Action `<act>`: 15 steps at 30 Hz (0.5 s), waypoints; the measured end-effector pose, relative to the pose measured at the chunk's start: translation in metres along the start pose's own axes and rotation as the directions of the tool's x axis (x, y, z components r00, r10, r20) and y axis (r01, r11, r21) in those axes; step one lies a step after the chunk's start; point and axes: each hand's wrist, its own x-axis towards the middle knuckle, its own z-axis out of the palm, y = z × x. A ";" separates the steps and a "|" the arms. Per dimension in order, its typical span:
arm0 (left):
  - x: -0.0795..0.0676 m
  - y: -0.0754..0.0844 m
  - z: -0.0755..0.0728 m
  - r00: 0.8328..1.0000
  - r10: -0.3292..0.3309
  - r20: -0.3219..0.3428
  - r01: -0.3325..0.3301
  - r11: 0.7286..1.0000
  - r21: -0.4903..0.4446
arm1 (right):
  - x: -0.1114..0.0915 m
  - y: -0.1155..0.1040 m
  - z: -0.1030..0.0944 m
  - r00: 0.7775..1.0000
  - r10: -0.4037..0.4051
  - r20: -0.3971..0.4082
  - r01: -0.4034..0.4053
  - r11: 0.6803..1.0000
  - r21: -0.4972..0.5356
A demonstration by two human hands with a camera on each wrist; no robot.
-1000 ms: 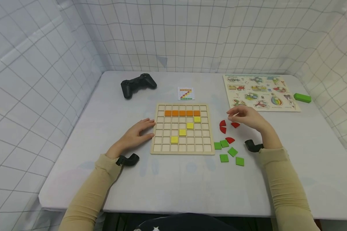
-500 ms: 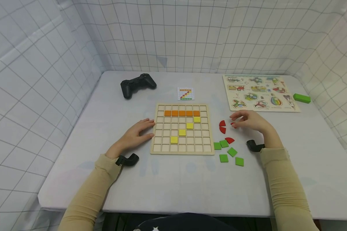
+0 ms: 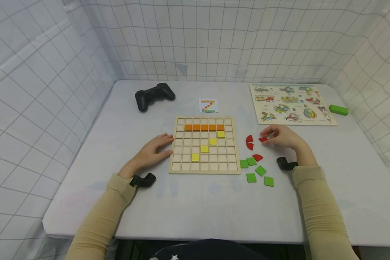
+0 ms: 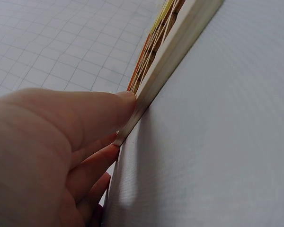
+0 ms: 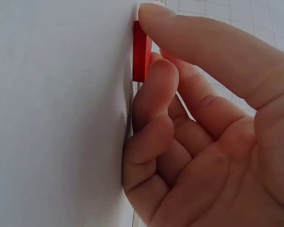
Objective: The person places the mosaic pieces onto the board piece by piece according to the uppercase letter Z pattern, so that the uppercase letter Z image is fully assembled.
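Observation:
A light wooden grid board [image 3: 175,170] lies flat, with a row of orange square tiles [image 3: 204,127] and a diagonal of yellow square tiles [image 3: 204,149] in it. My left hand [image 3: 155,150] rests at the board's left edge; in the left wrist view its thumb [image 4: 102,109] and fingertips touch the rim. Right of the board, my right hand [image 3: 284,139] pinches a red quarter-circle tile [image 5: 141,52] between thumb and fingers, low over the table. Other red quarter-circle tiles [image 3: 249,138] lie nearby, and several green square tiles [image 3: 260,170] are below them.
A small pattern card [image 3: 208,105] lies behind the board. A black game controller [image 3: 155,96] sits at the back left. At the back right are a picture puzzle board [image 3: 290,104] and a green block [image 3: 338,110]. White grid-patterned cloth walls [image 3: 214,43] enclose the table.
My right hand has come down and slightly right onto a red quarter-circle tile, its thumb and fingers closing around it. The left hand stays at the board's edge.

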 end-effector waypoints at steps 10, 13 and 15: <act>0.000 0.000 0.000 1.000 -0.025 0.010 0.025 1.000 -0.005 | 0.002 -0.002 0.003 1.000 0.026 -0.001 -0.026 1.000 -0.014; 0.000 0.001 0.001 0.999 -0.033 0.012 0.033 0.999 -0.008 | 0.003 -0.004 0.004 1.000 0.029 0.004 -0.029 0.999 -0.021; 0.000 0.000 0.001 0.999 -0.036 0.012 0.036 0.999 -0.009 | 0.004 -0.007 0.004 1.000 0.028 0.006 -0.028 1.000 -0.009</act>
